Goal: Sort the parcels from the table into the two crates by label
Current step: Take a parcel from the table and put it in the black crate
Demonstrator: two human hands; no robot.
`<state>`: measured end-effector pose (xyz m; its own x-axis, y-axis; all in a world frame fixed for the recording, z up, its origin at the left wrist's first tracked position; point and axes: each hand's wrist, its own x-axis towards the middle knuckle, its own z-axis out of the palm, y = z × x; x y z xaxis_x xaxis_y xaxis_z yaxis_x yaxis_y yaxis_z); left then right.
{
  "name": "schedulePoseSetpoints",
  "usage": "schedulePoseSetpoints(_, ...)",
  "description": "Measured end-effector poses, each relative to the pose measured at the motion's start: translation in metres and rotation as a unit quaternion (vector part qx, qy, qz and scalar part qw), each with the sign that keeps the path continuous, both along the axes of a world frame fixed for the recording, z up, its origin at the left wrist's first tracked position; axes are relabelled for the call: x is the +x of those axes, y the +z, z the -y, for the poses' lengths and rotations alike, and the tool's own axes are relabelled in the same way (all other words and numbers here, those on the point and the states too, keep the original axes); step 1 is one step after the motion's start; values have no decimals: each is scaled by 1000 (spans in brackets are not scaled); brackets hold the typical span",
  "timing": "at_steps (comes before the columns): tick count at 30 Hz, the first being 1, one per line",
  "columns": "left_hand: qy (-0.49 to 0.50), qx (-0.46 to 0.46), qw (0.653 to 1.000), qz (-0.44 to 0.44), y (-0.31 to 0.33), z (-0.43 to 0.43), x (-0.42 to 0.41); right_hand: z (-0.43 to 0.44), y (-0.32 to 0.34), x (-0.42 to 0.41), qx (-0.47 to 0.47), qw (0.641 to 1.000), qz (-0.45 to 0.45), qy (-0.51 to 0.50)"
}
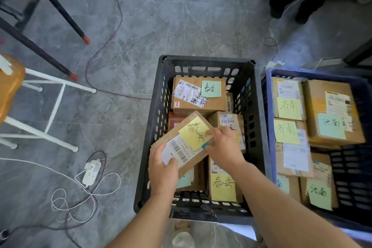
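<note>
The fingers of the left hand (163, 171) and right hand (223, 147) grip opposite ends of a flat brown cardboard parcel with a yellow handwritten note (177, 137), tilted over a black slatted plastic crate (201, 60). At least five other cardboard parcels crowd the crate beneath it. A blue plastic crate (269, 106) just to the right holds at least six.

**Black crate crowded, blue crate open at one corner**

I see brown cardboard parcels (198, 94) filling the black slotted plastic crate (207, 59) almost wall to wall; only a bare strip shows along its near wall. The tilted flat cardboard parcel (181, 141), gripped by the left hand (162, 171) and right hand (223, 147), covers its middle. The blue plastic crate (269, 137) has bare floor at its near right.
</note>
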<state>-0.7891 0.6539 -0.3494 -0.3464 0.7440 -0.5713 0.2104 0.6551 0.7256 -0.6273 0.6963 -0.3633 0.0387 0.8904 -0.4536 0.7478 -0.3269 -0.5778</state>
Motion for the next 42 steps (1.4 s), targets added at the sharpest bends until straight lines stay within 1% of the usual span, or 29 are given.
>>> schedulePoseSetpoints(3,-38,19,999,-32,10,-13,1,-4,5,4,1,1000,-9,-23)
schedulePoseSetpoints(6,-106,55,990,-77,12,-31,1,-6,4,10,-3,999,-9,-39)
schedulePoseSetpoints(10,-227,64,964,-126,13,-61,4,0,-6,12,-41,998,-12,-35)
schedulePoseSetpoints(12,-274,62,949,-145,10,-75,1,2,-14,10,-31,999,-1,-19)
schedulePoseSetpoints(14,-300,64,938,-162,5,-88,-3,-1,-19,7,-18,1000,2,-17)
schedulePoseSetpoints(18,-297,72,936,-173,-8,-105,-9,-12,-25,4,6,999,7,-36)
schedulePoseSetpoints(21,-308,79,932,-173,-16,-105,-9,-12,-34,3,24,997,-16,-75)
schedulePoseSetpoints(25,-348,79,915,-190,-30,-103,-13,-14,-47,1,39,995,-29,-87)
schedulePoseSetpoints(30,-387,35,888,-247,-71,-101,-16,-15,-71,3,20,995,-29,-98)
schedulePoseSetpoints(31,-392,35,884,-252,-79,-99,-16,-15,-76,2,21,995,-24,-96)
schedulePoseSetpoints(33,-394,61,879,-260,-96,-98,-17,-17,-82,1,23,995,-19,-90)
schedulePoseSetpoints(35,-389,75,880,-263,-105,-103,-16,-18,-85,1,18,996,-15,-83)
schedulePoseSetpoints(38,-388,42,883,-260,-103,-108,-13,-17,-88,1,28,998,8,-62)
schedulePoseSetpoints(40,-369,19,898,-240,-99,-108,-14,-16,-87,1,28,998,9,-59)
schedulePoseSetpoints(42,-330,9,918,-221,-95,-108,-15,-20,-84,1,1,997,-7,-73)
